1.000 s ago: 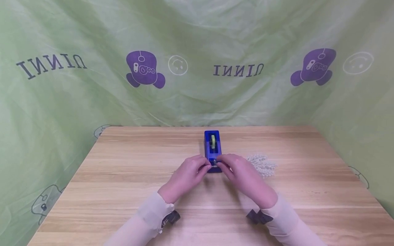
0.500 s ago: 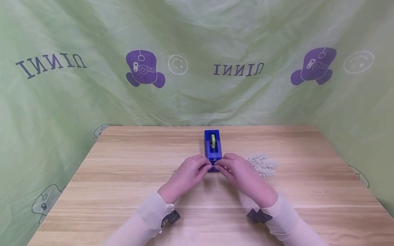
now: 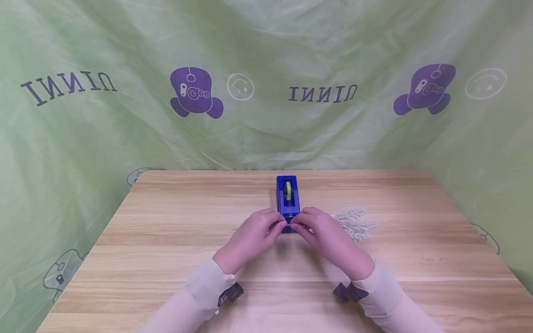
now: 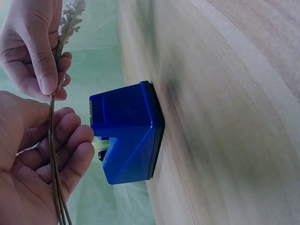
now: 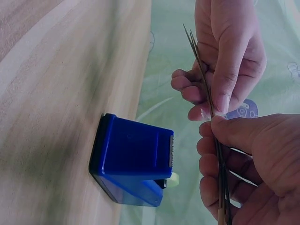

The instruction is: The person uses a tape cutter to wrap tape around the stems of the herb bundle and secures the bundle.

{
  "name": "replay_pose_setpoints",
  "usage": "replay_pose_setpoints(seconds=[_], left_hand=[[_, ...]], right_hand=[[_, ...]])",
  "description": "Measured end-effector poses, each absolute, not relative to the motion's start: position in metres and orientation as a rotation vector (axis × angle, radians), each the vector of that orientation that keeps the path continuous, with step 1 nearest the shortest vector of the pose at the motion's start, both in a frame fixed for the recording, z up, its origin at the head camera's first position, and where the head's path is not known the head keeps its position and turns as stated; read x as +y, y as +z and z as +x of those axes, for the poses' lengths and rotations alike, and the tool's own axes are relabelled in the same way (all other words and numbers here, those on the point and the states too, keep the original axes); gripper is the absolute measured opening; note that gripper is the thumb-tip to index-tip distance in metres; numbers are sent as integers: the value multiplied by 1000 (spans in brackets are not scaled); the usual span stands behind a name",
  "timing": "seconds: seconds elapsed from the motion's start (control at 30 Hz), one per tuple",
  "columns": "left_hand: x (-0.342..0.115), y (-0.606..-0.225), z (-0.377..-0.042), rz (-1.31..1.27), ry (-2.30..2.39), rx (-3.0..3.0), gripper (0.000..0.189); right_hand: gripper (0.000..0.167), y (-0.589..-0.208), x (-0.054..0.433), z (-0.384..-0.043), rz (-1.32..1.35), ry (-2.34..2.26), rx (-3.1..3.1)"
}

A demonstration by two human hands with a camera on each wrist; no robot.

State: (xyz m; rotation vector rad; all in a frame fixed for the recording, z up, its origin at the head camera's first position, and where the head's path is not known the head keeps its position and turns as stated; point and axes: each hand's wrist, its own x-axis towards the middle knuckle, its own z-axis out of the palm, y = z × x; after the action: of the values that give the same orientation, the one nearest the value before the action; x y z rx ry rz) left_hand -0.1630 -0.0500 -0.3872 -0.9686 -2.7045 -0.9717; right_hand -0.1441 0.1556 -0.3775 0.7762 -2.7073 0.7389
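A thin bunch of dried stems (image 4: 52,154) with white flower heads (image 3: 356,224) runs sideways between my two hands. My left hand (image 3: 251,236) pinches the stems between thumb and fingertips. Close beside it, my right hand (image 3: 333,240) grips the same bunch, with the flower heads sticking out past it to the right. A small whitish bit, perhaps tape (image 5: 202,113), shows at the left fingertips. Just beyond the hands in the head view, a blue tape dispenser (image 3: 288,210) stands upright on the table, a pale yellow-green tape roll (image 3: 288,191) in it. My fingertips hide part of its front.
The dispenser's toothed metal cutter (image 5: 171,151) faces my hands. A wood-grain table (image 3: 166,222) spreads out on both sides. Behind and beside it hangs a green curtain (image 3: 266,138) with purple figures. Dark wrist cameras (image 3: 230,296) sit under the sleeves.
My right fingertips have come down and left, close to the left ones, over the clear strip seen there earlier. The flower heads have shifted slightly. My left hand and the dispenser stay in place.
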Motion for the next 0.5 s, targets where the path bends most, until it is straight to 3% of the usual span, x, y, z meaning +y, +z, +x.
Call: replay_pose_setpoints(seconds=[0.5], left_hand=[[-47,-387,-164,-990,-979,-2704,11]], right_hand=[[6,-378,154,-142,745,704,-2706]])
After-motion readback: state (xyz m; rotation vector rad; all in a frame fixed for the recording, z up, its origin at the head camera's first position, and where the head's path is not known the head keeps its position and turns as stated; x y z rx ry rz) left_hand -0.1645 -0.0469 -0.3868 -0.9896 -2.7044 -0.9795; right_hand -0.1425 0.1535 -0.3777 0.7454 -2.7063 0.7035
